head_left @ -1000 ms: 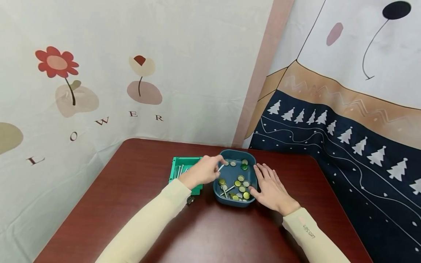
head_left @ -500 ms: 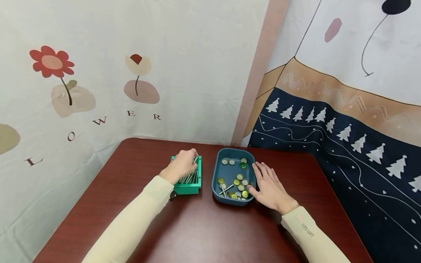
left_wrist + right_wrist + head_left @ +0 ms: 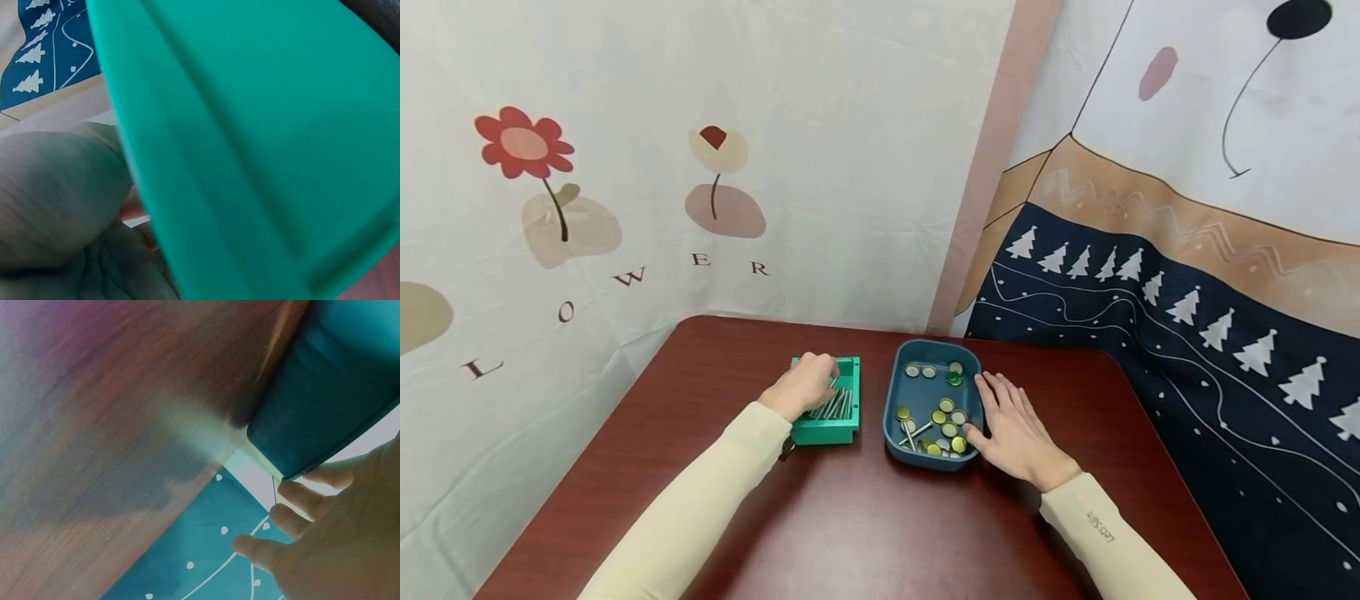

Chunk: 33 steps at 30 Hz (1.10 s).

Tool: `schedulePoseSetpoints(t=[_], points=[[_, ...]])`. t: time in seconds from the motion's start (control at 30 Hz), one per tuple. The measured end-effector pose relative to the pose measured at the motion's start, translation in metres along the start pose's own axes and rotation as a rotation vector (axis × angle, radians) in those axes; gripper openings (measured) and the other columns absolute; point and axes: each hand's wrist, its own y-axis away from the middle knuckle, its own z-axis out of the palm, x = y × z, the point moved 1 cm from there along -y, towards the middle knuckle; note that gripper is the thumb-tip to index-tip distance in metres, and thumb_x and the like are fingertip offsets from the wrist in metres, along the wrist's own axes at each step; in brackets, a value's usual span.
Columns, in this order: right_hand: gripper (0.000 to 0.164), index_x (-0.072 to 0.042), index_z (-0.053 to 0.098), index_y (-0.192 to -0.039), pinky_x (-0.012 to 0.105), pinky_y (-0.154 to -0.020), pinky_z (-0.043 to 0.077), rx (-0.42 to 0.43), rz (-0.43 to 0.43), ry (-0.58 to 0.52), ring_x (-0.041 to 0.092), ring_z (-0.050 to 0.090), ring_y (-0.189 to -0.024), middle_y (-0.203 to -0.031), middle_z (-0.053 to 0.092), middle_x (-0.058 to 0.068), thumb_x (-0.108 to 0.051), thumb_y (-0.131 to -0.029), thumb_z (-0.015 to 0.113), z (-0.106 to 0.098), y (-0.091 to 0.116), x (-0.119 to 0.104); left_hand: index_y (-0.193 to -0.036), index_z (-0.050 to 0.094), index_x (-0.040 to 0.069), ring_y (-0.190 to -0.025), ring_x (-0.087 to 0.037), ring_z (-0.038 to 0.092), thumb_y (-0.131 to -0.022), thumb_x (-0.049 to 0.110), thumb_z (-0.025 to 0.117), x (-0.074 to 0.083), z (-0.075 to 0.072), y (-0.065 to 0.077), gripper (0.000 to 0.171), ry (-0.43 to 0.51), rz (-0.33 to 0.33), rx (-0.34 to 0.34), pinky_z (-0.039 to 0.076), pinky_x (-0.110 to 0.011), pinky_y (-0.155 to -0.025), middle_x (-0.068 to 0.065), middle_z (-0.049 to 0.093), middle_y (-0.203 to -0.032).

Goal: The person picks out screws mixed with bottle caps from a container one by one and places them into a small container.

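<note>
On the left, my left hand reaches into a green tray with curled fingers, pinching a silver bolt whose tip shows at the fingertips. Several similar bolts lie in that tray, partly hidden by the hand. In the left wrist view, the tray's outer wall fills most of the picture beside the palm. My right hand rests with extended fingers against the right side of a blue bin. Several bottle caps, gold, silver and green, lie in this bin with loose bolts near its front.
Both containers stand side by side on a dark red-brown table, with a narrow gap between them. A printed cloth hangs behind the table, and a dark blue one with white trees hangs at the right.
My left hand has carried a bolt from above the blue bin leftward to the green tray and lowered into it. My right hand has stayed at the bin's side.
</note>
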Motion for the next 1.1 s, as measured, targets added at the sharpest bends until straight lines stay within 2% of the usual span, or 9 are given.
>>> schedulePoseSetpoints(t=[0.13,0.47,0.57,0.7,0.87,1.03,1.1], points=[[0.095,-0.002,0.030,-0.183,0.078,-0.142,0.025,0.002,-0.001,0.008,0.049,0.025,-0.178,-0.189,0.032,0.024,-0.049,-0.110,0.069,0.000,-0.001,0.000,-0.140,0.077,-0.007,-0.119,-0.036,0.082,-0.109,0.005,0.080,-0.002,0.002,0.000,0.033,-0.009,-0.001,0.013,0.070,-0.051,-0.105,-0.026,0.080,-0.139],[0.090,-0.001,0.034,-0.182,0.080,-0.141,0.025,0.034,-0.019,0.009,0.050,0.025,-0.178,-0.189,0.034,0.023,-0.046,-0.111,0.068,0.001,0.001,-0.001,-0.143,0.075,-0.005,-0.121,-0.037,0.081,-0.112,0.009,0.078,-0.002,0.006,-0.001,0.034,0.010,-0.032,0.013,0.071,-0.050,-0.102,-0.026,0.079,-0.142],[0.090,-0.002,0.033,-0.182,0.080,-0.141,0.025,0.038,-0.016,0.009,0.050,0.026,-0.178,-0.189,0.034,0.023,-0.046,-0.112,0.067,0.001,0.001,0.000,-0.144,0.074,-0.004,-0.117,-0.035,0.081,-0.112,0.012,0.079,0.000,0.006,-0.001,0.036,0.011,-0.031,0.029,0.071,-0.050,-0.101,-0.025,0.079,-0.141],[0.091,-0.003,0.032,-0.183,0.079,-0.142,0.025,0.030,-0.011,0.005,0.048,0.025,-0.178,-0.189,0.033,0.022,-0.047,-0.112,0.068,0.002,0.000,0.001,-0.143,0.075,-0.001,-0.112,-0.032,0.082,-0.112,0.015,0.079,0.004,0.006,-0.002,0.036,-0.003,-0.026,0.062,0.071,-0.048,-0.094,-0.023,0.080,-0.141],[0.092,-0.004,0.030,-0.183,0.078,-0.143,0.023,0.024,-0.008,-0.002,0.048,0.024,-0.179,-0.190,0.032,0.022,-0.049,-0.112,0.067,0.004,-0.001,0.003,-0.145,0.075,0.004,-0.112,-0.031,0.081,-0.112,0.018,0.079,0.012,0.007,-0.001,0.036,-0.066,-0.005,0.116,0.070,-0.047,-0.084,-0.019,0.080,-0.142],[0.093,-0.004,0.030,-0.184,0.078,-0.143,0.023,0.022,-0.010,-0.004,0.048,0.024,-0.179,-0.190,0.032,0.022,-0.050,-0.112,0.066,0.005,-0.002,0.004,-0.142,0.075,0.004,-0.103,-0.030,0.075,-0.111,0.017,0.078,0.020,0.007,0.001,0.033,-0.140,0.028,0.197,0.068,-0.046,-0.073,-0.019,0.077,-0.130],[0.093,-0.004,0.030,-0.184,0.078,-0.143,0.023,0.021,-0.010,-0.005,0.048,0.024,-0.179,-0.190,0.031,0.022,-0.050,-0.112,0.066,0.005,-0.002,0.004,-0.142,0.074,0.004,-0.105,-0.031,0.071,-0.111,0.016,0.078,0.022,0.008,0.002,0.034,-0.163,0.040,0.228,0.068,-0.047,-0.072,-0.020,0.076,-0.130]])
